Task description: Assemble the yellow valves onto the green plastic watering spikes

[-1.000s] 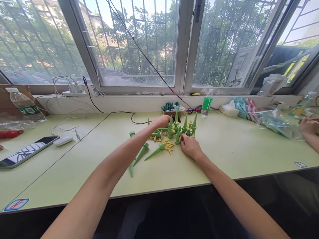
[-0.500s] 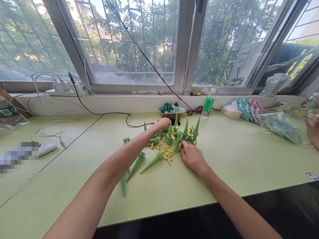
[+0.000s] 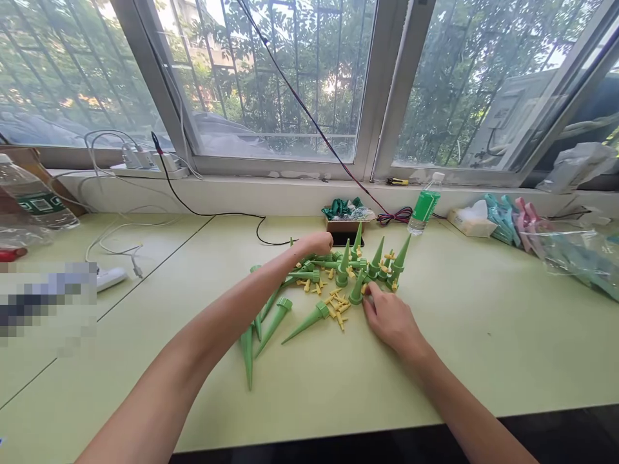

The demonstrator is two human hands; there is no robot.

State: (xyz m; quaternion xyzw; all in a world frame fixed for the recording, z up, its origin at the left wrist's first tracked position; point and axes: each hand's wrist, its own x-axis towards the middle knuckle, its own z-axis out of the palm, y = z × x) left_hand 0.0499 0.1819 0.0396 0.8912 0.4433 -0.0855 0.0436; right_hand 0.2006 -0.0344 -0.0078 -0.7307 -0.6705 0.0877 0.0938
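Green plant watering spikes lie and stand in a cluster mid-table, with small yellow valves scattered among them. My left hand reaches over the far side of the cluster, near a dark phone. Its fingers are curled, and whatever they hold is hidden. Low on the table, my right hand has thumb and forefinger closed at a yellow valve, right beside a standing green spike. Several more upright spikes with yellow valves rise just beyond the right hand.
Behind the cluster are the dark phone and a cardboard box of wrapped items. A green-labelled bottle, a tissue box and bagged teal and pink items stand right. Cables and a power strip lie left.
The view has swung left and things appear further right. Both hands keep nearly the same place among the spikes. The other person's hand at the right edge has left the view.
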